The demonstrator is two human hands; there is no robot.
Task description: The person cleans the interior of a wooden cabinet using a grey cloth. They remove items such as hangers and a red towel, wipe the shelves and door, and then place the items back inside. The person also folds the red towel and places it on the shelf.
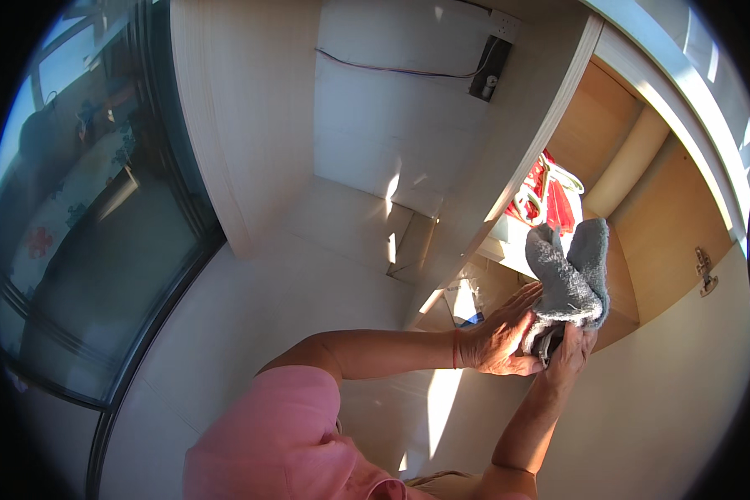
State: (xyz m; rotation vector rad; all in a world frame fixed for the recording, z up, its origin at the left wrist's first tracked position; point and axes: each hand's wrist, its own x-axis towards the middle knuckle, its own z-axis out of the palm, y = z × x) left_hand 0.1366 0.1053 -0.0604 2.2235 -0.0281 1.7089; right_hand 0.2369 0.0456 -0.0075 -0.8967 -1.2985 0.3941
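A pair of fuzzy grey socks (569,275) is held up between my two hands, in front of the cabinet compartment at the right. The two feet of the socks point up and apart, and their cuffs are bunched together at the bottom. My left hand (506,337) presses on the cuff end from the left, its fingers stretched along the side. My right hand (572,353) grips the cuffs from below; part of its fingers is hidden behind the fabric. A dark opening shows in the bunched cuffs.
Red fabric (559,200) and pale hangers (528,203) lie in the open compartment. Below is a plastic packet (465,303). A cabinet door with a metal hinge (705,272) stands at the right. A wooden upright panel (512,169) divides the cabinet. A dark-framed glass door (156,325) is at the left.
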